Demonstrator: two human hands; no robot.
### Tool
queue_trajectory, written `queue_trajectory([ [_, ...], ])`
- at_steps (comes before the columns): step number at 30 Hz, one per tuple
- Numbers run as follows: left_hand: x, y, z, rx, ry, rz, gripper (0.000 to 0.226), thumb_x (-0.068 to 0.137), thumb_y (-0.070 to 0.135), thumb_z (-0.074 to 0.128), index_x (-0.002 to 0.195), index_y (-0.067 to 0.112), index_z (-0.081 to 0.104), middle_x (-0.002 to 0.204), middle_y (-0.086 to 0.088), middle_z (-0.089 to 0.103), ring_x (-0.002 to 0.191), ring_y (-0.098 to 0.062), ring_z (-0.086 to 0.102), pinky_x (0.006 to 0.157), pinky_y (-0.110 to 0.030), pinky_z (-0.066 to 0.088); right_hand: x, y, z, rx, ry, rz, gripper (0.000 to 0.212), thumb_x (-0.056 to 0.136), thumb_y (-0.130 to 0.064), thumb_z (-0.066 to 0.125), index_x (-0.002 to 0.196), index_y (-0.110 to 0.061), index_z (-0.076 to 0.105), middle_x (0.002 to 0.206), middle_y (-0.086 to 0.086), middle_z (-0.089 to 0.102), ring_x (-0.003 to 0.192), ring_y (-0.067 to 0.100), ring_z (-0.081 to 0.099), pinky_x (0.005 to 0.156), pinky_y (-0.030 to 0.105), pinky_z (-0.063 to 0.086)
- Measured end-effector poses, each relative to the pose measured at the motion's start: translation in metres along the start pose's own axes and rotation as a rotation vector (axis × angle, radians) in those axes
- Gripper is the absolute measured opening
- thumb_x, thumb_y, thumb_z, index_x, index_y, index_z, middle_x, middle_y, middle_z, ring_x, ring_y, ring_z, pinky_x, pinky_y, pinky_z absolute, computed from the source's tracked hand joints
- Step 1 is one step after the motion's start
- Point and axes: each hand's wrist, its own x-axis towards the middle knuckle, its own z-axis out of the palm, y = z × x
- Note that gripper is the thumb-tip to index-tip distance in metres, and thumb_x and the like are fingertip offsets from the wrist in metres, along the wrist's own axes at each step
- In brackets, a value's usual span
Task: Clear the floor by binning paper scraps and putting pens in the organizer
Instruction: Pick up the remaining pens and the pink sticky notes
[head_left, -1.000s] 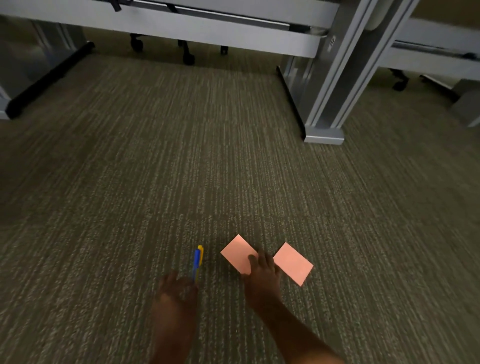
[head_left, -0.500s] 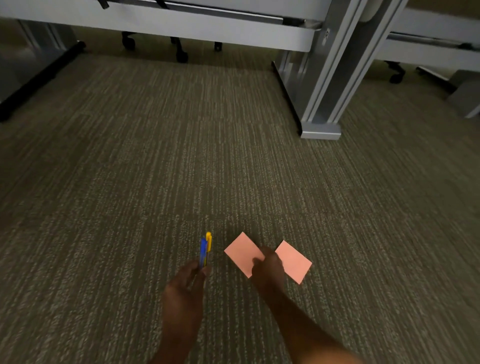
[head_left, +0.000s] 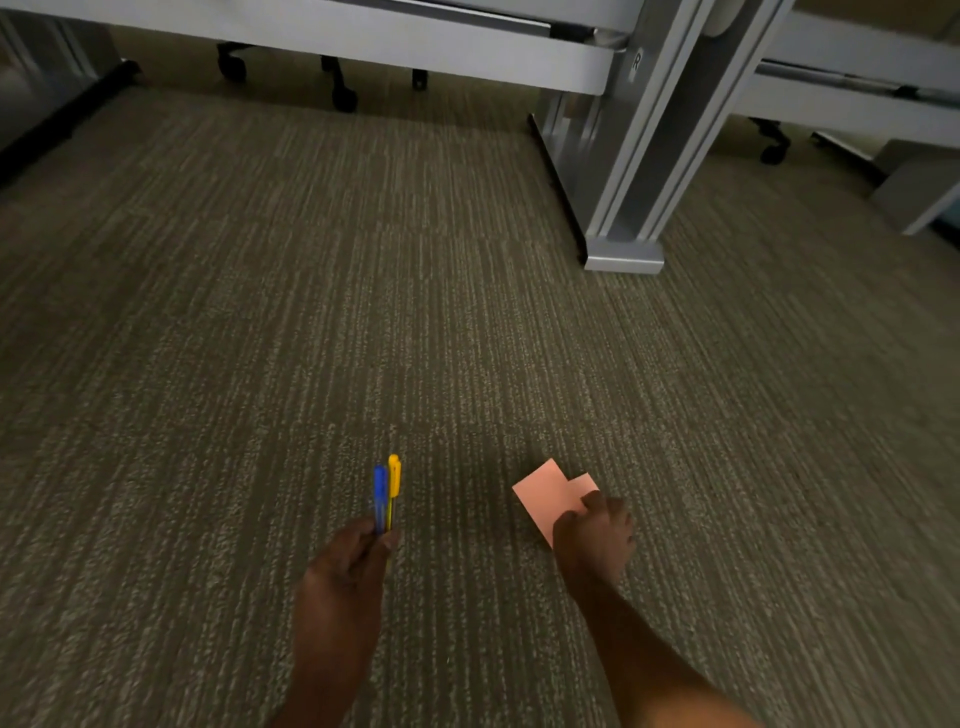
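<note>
L hand (head_left: 347, 558) closed on 2 pens, blue pen (head_left: 380, 496) + yellow pen (head_left: 394, 480), lifted off carpet (head_left: 363, 286); rigid, light, held at lower barrels; R hand (head_left: 595, 535) pinching both pink paper scraps (head_left: 545, 491), now overlapped vs side by side 0.5 s ago; thin, floppy, so grip by edges; bin/organizer not in view.
</note>
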Motion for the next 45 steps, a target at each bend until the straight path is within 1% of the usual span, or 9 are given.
queue_trajectory([
  [3, 0.000, -0.003, 0.000, -0.027, 0.004, 0.010, 0.022, 0.088, 0.015, 0.071, 0.081, 0.036, 0.071, 0.081, -0.012, 0.068, 0.061, -0.015, 0.058, 0.054, -0.016, 0.042, 0.008, 0.005, -0.002, -0.037, -0.083, 0.026, 0.046, 0.086, -0.021, 0.053, 0.131, -0.016, 0.056, 0.146, 0.014, 0.039, 0.137, 0.033, 0.032, 0.112, 0.052, 0.027],
  [6, 0.000, -0.008, 0.000, -0.050, -0.008, -0.005, 0.019, 0.088, 0.013, 0.071, 0.086, 0.031, 0.073, 0.081, -0.010, 0.070, 0.073, -0.025, 0.064, 0.062, -0.026, 0.047, 0.014, 0.008, -0.005, -0.033, -0.150, 0.063, 0.049, 0.083, -0.021, 0.052, 0.132, -0.021, 0.056, 0.145, 0.012, 0.037, 0.138, 0.032, 0.030, 0.111, 0.055, 0.025],
  [9, -0.001, -0.009, 0.000, -0.043, -0.025, -0.007, 0.018, 0.088, 0.015, 0.070, 0.084, 0.032, 0.073, 0.082, -0.012, 0.070, 0.075, -0.028, 0.064, 0.063, -0.034, 0.048, 0.018, 0.007, -0.010, -0.075, -0.188, 0.057, 0.045, 0.084, -0.024, 0.055, 0.129, -0.025, 0.058, 0.137, 0.011, 0.041, 0.132, 0.033, 0.035, 0.108, 0.056, 0.028],
  [13, 0.000, -0.006, 0.003, -0.030, -0.016, -0.026, 0.023, 0.088, 0.018, 0.070, 0.081, 0.039, 0.070, 0.084, -0.001, 0.073, 0.065, -0.014, 0.063, 0.057, -0.016, 0.045, 0.018, 0.010, -0.011, -0.024, -0.189, 0.062, 0.021, 0.087, -0.028, 0.060, 0.107, -0.024, 0.065, 0.132, 0.012, 0.044, 0.129, 0.034, 0.039, 0.109, 0.056, 0.032],
  [17, 0.000, -0.006, 0.004, -0.035, -0.018, -0.018, 0.020, 0.087, 0.015, 0.072, 0.081, 0.034, 0.072, 0.078, -0.015, 0.070, 0.058, -0.011, 0.055, 0.050, -0.016, 0.041, 0.007, 0.013, -0.005, 0.145, -0.164, 0.014, 0.014, 0.091, -0.018, 0.058, 0.098, -0.013, 0.069, 0.124, 0.016, 0.055, 0.107, 0.032, 0.059, 0.095, 0.048, 0.051],
  [22, -0.001, -0.010, 0.003, -0.037, -0.010, -0.012, 0.020, 0.086, 0.010, 0.071, 0.083, 0.030, 0.073, 0.080, -0.010, 0.071, 0.059, -0.010, 0.061, 0.050, -0.013, 0.043, -0.006, 0.000, 0.002, 0.279, -0.133, 0.094, 0.033, 0.091, -0.021, 0.064, 0.122, -0.016, 0.056, 0.129, 0.013, 0.054, 0.115, 0.030, 0.057, 0.096, 0.046, 0.050],
  [27, 0.000, -0.013, 0.003, -0.071, -0.014, -0.048, 0.016, 0.088, 0.008, 0.069, 0.084, 0.022, 0.073, 0.076, -0.013, 0.071, 0.063, -0.012, 0.061, 0.052, -0.011, 0.043, -0.008, -0.007, 0.001, 0.508, 0.050, 0.318, 0.043, 0.090, -0.003, 0.047, 0.132, -0.013, 0.047, 0.127, 0.018, 0.061, 0.112, 0.036, 0.060, 0.093, 0.053, 0.052],
  [32, -0.002, -0.011, 0.001, -0.038, -0.024, -0.047, 0.012, 0.088, 0.011, 0.070, 0.082, 0.021, 0.073, 0.075, -0.012, 0.070, 0.057, -0.003, 0.058, 0.050, -0.009, 0.041, -0.003, -0.008, -0.003, 0.466, 0.270, 0.315, 0.044, 0.087, -0.005, 0.045, 0.130, -0.007, 0.055, 0.128, 0.022, 0.058, 0.115, 0.040, 0.056, 0.095, 0.049, 0.048],
  [45, -0.003, -0.011, 0.000, -0.023, -0.031, -0.074, 0.011, 0.088, 0.014, 0.069, 0.083, 0.023, 0.072, 0.072, -0.007, 0.071, 0.045, -0.002, 0.050, 0.041, -0.010, 0.035, -0.006, 0.001, 0.008, 0.510, 0.032, 0.149, 0.038, 0.090, -0.011, 0.049, 0.121, -0.025, 0.066, 0.127, 0.010, 0.065, 0.109, 0.030, 0.062, 0.088, 0.040, 0.052],
])
